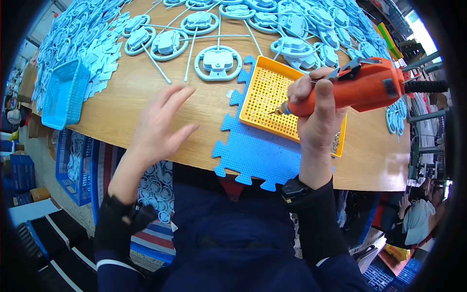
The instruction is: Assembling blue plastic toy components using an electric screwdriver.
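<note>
An orange-red electric screwdriver [362, 87] is gripped in my right hand [318, 114], its bit pointing left over a yellow perforated tray [260, 87]. Small screws show at the tray's right end, partly hidden by my wrist. Under the tray lies a blue foam mat [253, 155] with jigsaw edges. My left hand [160, 124] hovers above the bare wood left of the mat, fingers apart and nothing in them. Beyond it, a light blue steering-wheel-shaped plastic part [218, 63] with a thin rod sits on the table.
Several similar wheel parts [292, 24] crowd the table's far side. A heap of light blue pieces [99, 61] spreads at the left, beside a blue basket [63, 95]. Blue crates [75, 165] stand below the table edge [372, 187]. Another person [421, 219] is at the far right.
</note>
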A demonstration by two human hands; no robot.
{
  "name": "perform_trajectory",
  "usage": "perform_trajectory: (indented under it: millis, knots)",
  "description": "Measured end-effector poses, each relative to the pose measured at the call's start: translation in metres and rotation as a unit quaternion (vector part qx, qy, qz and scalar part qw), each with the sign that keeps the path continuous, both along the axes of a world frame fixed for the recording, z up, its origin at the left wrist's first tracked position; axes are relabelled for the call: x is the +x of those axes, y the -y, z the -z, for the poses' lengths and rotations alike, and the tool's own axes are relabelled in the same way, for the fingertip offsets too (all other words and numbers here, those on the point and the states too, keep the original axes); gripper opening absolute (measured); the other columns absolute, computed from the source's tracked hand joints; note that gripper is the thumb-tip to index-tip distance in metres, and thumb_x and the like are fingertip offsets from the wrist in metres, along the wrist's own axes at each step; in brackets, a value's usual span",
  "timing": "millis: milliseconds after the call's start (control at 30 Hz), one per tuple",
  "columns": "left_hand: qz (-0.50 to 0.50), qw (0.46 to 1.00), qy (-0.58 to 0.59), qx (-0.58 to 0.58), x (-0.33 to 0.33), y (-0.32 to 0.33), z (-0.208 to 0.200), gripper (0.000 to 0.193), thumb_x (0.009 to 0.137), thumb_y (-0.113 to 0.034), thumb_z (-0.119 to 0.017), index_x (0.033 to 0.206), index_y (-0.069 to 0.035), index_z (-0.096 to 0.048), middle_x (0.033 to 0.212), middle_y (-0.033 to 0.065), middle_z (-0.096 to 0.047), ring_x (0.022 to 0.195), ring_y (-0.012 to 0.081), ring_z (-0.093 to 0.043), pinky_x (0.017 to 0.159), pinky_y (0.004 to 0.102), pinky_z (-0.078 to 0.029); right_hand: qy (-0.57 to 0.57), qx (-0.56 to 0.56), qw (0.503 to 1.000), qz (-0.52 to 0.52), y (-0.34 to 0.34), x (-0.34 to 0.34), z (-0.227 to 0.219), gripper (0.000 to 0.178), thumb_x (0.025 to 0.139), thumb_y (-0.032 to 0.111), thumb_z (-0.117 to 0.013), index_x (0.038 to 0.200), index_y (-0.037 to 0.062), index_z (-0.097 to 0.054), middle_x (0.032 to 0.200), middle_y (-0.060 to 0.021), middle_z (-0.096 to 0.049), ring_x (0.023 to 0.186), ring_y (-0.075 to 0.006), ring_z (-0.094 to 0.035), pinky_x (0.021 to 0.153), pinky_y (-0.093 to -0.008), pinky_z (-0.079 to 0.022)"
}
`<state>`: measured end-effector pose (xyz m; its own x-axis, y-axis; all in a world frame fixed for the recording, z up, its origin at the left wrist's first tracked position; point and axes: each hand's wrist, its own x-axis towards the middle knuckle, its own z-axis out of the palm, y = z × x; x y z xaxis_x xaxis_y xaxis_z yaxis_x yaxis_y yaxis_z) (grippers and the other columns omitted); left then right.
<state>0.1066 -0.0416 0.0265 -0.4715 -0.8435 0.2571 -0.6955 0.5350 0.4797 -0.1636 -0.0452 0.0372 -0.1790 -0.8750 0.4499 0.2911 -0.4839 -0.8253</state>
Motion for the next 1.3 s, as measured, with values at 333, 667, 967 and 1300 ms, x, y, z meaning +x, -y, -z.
perform_trajectory:
  millis: [333, 667, 967, 1300]
  knots:
    - [0.023, 0.989, 0.128, -0.076, -0.055, 0.133, 0.035, 0.050, 0.080, -0.033, -0.065, 0.121, -0.007, -0.054, 0.117, 0.0145, -0.053, 0.111, 0.0315, -0.049, 0.095, 0.0425, -0.036, -0.007, 0.013, 1.000, -0.001, 0.004, 0.000, 0.003, 0.023, 0.087, 0.027, -0.065, 0.091, 0.0079, -0.053, 0.067, -0.0036, -0.053, 0.060, -0.0142, -0.051, 0.058, -0.0293, -0.043]
    - [-0.059, 0.995, 0.027, -0.077, -0.033, -0.010, 0.005, 0.049, 0.067, -0.035, -0.074, 0.101, -0.004, -0.060, 0.093, 0.0117, -0.057, 0.091, 0.0284, -0.053, 0.085, 0.0408, -0.036, -0.023, -0.019, 0.999, 0.019, -0.016, -0.004, -0.025, 0.038, 0.085, 0.041, -0.066, 0.098, 0.0070, -0.053, 0.068, -0.0030, -0.051, 0.061, -0.0147, -0.049, 0.057, -0.0302, -0.040]
    - [-0.089, 0.986, -0.122, -0.073, -0.082, -0.078, 0.042, 0.052, 0.065, -0.033, -0.077, 0.104, -0.006, -0.056, 0.096, 0.0115, -0.047, 0.095, 0.0299, -0.046, 0.083, 0.0412, -0.038, -0.092, -0.003, 0.988, -0.123, -0.068, 0.040, -0.042, 0.049, 0.086, 0.051, -0.060, 0.099, 0.0058, -0.047, 0.067, -0.0026, -0.048, 0.054, -0.0134, -0.047, 0.052, -0.0286, -0.042]
    - [-0.077, 0.987, -0.130, -0.046, -0.081, -0.080, 0.040, 0.053, 0.060, -0.029, -0.080, 0.102, -0.005, -0.057, 0.096, 0.0124, -0.047, 0.095, 0.0304, -0.046, 0.083, 0.0412, -0.041, -0.106, -0.003, 0.989, -0.105, -0.077, 0.049, -0.028, 0.043, 0.085, 0.042, -0.065, 0.096, 0.0048, -0.046, 0.063, -0.0039, -0.048, 0.053, -0.0143, -0.048, 0.049, -0.0288, -0.041]
